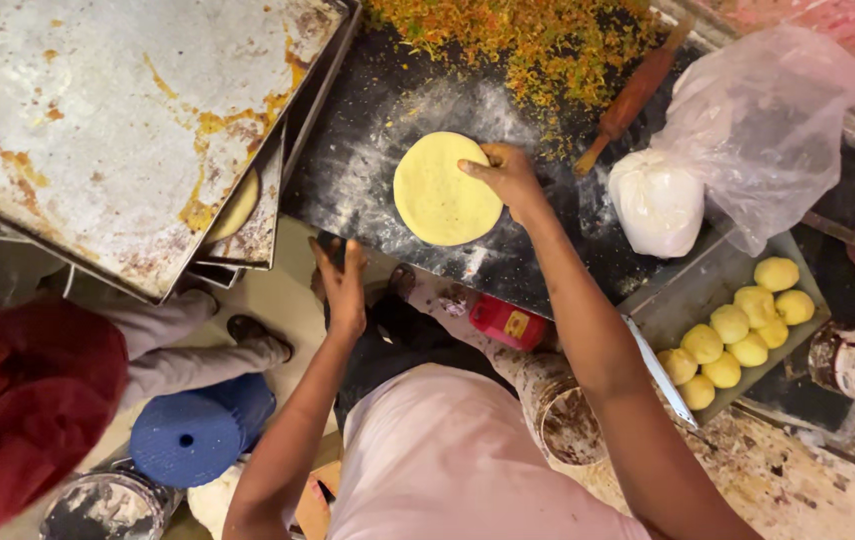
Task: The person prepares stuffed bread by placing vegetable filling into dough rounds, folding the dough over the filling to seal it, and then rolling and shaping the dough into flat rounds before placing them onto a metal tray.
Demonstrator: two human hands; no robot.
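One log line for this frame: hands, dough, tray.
right hand on dough disc | left hand at slab edge | dough balls in tray
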